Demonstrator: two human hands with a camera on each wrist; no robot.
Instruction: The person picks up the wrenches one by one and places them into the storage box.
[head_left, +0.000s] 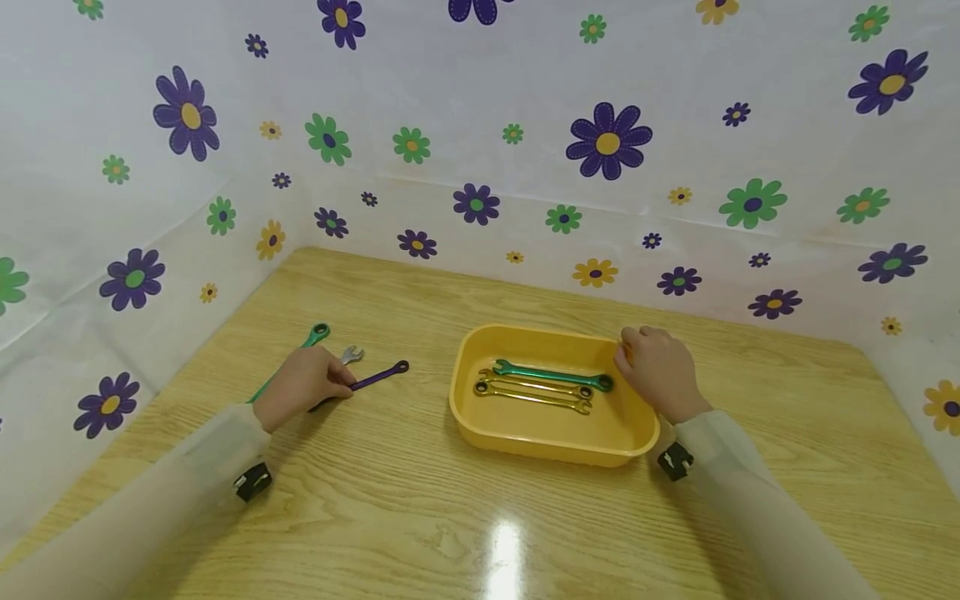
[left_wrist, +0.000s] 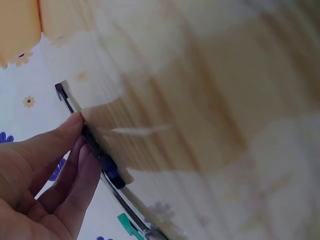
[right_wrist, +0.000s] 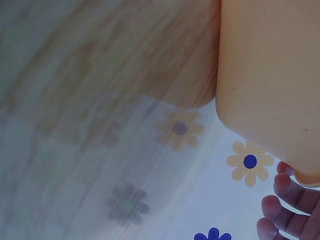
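My left hand (head_left: 306, 383) pinches a purple ratcheting combination wrench (head_left: 380, 374) between thumb and fingers, low over the table; in the left wrist view this wrench (left_wrist: 90, 137) looks dark. Beside that hand lie a silver wrench (head_left: 352, 355) and a green wrench (head_left: 317, 335), both partly hidden by it. At the right, my right hand (head_left: 663, 372) grips the rim of a yellow plastic bin (head_left: 555, 457); its fingers (right_wrist: 297, 195) curl at the bin's edge in the right wrist view. Inside the bin lie a green wrench (head_left: 551, 374) and two gold wrenches (head_left: 536, 396), roughly side by side.
The wood-grain table (head_left: 420, 517) carries the bin and the loose wrenches. A white flowered sheet (head_left: 487, 92) stands behind the table and along its sides. Small black devices (head_left: 252, 482) are strapped at both wrists.
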